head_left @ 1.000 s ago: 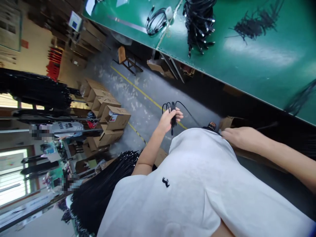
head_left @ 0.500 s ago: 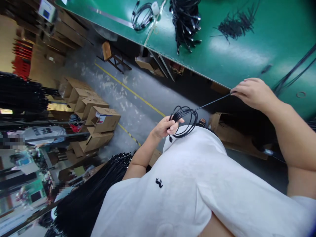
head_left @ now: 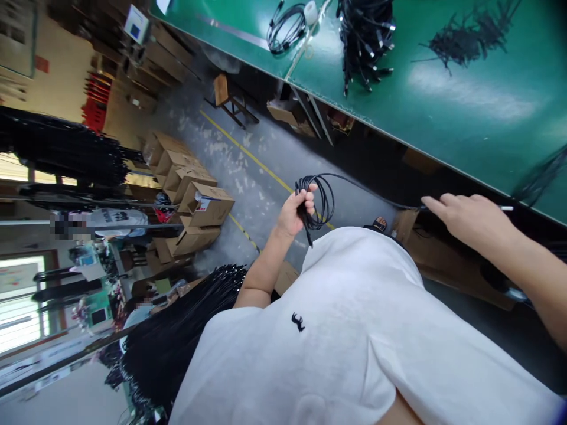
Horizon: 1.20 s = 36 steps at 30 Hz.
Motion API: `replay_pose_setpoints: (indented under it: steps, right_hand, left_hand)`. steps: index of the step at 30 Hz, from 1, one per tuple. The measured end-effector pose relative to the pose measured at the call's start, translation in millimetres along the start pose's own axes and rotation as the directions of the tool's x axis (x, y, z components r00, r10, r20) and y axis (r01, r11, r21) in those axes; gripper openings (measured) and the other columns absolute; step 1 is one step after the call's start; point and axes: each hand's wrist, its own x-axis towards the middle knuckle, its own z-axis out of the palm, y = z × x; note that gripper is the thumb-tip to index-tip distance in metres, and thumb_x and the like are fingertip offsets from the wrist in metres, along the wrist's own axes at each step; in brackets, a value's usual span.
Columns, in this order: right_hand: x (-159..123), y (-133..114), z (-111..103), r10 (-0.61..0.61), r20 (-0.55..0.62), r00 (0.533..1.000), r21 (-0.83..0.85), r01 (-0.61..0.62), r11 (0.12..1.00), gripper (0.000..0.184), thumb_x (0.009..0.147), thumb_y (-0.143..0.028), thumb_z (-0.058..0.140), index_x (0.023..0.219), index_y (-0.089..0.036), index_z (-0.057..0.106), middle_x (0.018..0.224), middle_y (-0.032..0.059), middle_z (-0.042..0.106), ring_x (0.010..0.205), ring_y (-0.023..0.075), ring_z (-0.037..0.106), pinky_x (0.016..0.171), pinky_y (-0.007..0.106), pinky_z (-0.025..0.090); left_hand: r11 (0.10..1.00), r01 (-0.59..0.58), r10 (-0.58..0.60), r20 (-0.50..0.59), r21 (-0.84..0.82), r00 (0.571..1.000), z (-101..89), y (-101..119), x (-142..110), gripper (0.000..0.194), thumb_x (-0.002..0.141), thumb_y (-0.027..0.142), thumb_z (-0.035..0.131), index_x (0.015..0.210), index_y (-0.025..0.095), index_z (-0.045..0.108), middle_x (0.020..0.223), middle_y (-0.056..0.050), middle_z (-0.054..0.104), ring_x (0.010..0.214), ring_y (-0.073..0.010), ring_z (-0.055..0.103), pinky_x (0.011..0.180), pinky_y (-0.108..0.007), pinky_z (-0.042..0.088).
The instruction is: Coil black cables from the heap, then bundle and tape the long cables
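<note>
A coiled black cable (head_left: pixel 326 203) hangs in my left hand (head_left: pixel 293 213), whose fingers are closed around the bundled loops. One short cable end with a connector dangles below that hand. From the coil a single strand arcs over to my right hand (head_left: pixel 469 219), held out near the green table's edge. The right fingers are closed over this strand, and a small white tip sticks out behind the hand. Part of the right grip is hidden by the back of the hand.
The green table (head_left: pixel 443 118) bears a bunch of black cables (head_left: pixel 365 41), a pile of black ties (head_left: pixel 469 41) and another coil (head_left: pixel 286 26). Cardboard boxes (head_left: pixel 204 203) line the floor; black cables (head_left: pixel 186 336) hang on a rack at left. A person (head_left: pixel 117 221) is beyond.
My right hand has come down away from the table, and the strand has gone from taut to slack. The coil has turned in my left hand. The whole view has shifted.
</note>
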Motion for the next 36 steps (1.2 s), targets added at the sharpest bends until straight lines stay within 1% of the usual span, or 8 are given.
replay_pose_setpoints:
  steps: [8,15,21,24,27,31,34,36]
  right_hand:
    - [33.5,-72.6,-61.5,-0.475,-0.240,0.847,0.124,0.512,0.850,0.026,0.096,-0.015,0.040,0.088,-0.019,0.064,0.081,0.0054,0.063,0.069,0.0170,0.052,0.069,0.033,0.031]
    - [40.5,-49.7,-64.3,-0.311,-0.339,0.888,0.272,0.408,0.872,0.031,0.098,-0.018,0.038,0.087,-0.021,0.067,0.093,0.0063,0.067,0.087,0.0185,0.059,0.097,0.041,0.038]
    - [-20.1,-53.7,-42.4,0.229,-0.393,0.890,0.553,0.030,0.833,0.026,0.097,-0.032,0.046,0.102,-0.022,0.070,0.101,0.0097,0.069,0.094,0.0228,0.064,0.084,0.038,0.050]
    - [-12.0,-64.1,-29.6,0.216,-0.256,0.942,0.591,-0.025,0.806,0.043,0.093,-0.043,0.053,0.126,-0.017,0.061,0.124,0.0159,0.064,0.108,0.0293,0.062,0.086,0.042,0.051]
    - [28.4,-74.9,-34.4,0.096,-0.337,0.937,0.644,0.155,0.749,0.062,0.087,-0.042,0.059,0.142,-0.015,0.048,0.145,0.0187,0.049,0.130,0.0337,0.050,0.102,0.050,0.044]
    - [80.5,-80.1,-47.8,-0.164,-0.456,0.875,0.739,0.475,0.478,0.029,0.085,-0.030,0.055,0.109,-0.022,0.068,0.112,0.0083,0.069,0.108,0.0242,0.062,0.102,0.044,0.043]
    - [100.3,-88.9,-37.6,0.275,-0.278,0.921,0.958,0.246,0.146,0.016,0.077,-0.032,0.059,0.085,-0.020,0.065,0.081,0.0027,0.066,0.079,0.0175,0.061,0.081,0.033,0.051]
    - [109.4,-103.8,-26.4,0.525,0.069,0.848,0.948,0.108,-0.300,0.017,0.073,-0.035,0.063,0.077,-0.020,0.057,0.070,-0.0003,0.059,0.068,0.0141,0.055,0.069,0.028,0.050]
  left_hand:
    - [0.912,0.041,-0.159,0.259,0.408,0.953,-1.2,-61.0,33.6,0.032,0.079,0.036,0.077,0.092,0.014,0.060,0.098,-0.010,0.074,0.092,-0.0190,0.072,0.086,-0.033,0.054]
    - [0.645,-0.015,-0.553,0.480,0.764,0.681,7.3,-72.1,25.9,0.039,0.078,0.050,0.074,0.091,0.013,0.070,0.082,-0.007,0.070,0.086,-0.0179,0.066,0.092,-0.034,0.049]
    - [0.813,0.111,-0.453,0.500,0.572,0.738,3.7,-56.2,17.7,0.049,0.069,0.054,0.081,0.088,0.011,0.067,0.063,0.000,0.057,0.062,-0.0120,0.057,0.072,-0.031,0.052]
    - [0.835,0.147,-0.445,0.492,0.531,0.749,6.7,-57.4,15.8,0.050,0.066,0.054,0.083,0.087,0.012,0.065,0.061,0.001,0.058,0.059,-0.0116,0.057,0.067,-0.030,0.052]
    - [0.771,0.160,-0.539,0.498,0.617,0.679,18.4,-58.2,11.4,0.047,0.069,0.051,0.082,0.088,0.012,0.066,0.066,-0.002,0.063,0.063,-0.0133,0.060,0.070,-0.030,0.052]
    - [0.652,0.017,-0.638,0.537,0.758,0.553,31.8,-44.1,1.5,0.036,0.076,0.046,0.077,0.083,0.012,0.067,0.072,-0.006,0.068,0.076,-0.0176,0.065,0.082,-0.032,0.050]
    - [0.718,-0.125,-0.377,0.534,0.685,0.757,29.5,-32.0,3.0,0.036,0.077,0.046,0.076,0.088,0.013,0.066,0.071,-0.003,0.067,0.072,-0.0158,0.064,0.081,-0.032,0.050]
    - [0.768,-0.216,-0.130,0.477,0.603,0.869,24.9,-34.0,11.1,0.039,0.077,0.047,0.076,0.092,0.014,0.065,0.070,-0.001,0.065,0.072,-0.0145,0.063,0.083,-0.032,0.050]
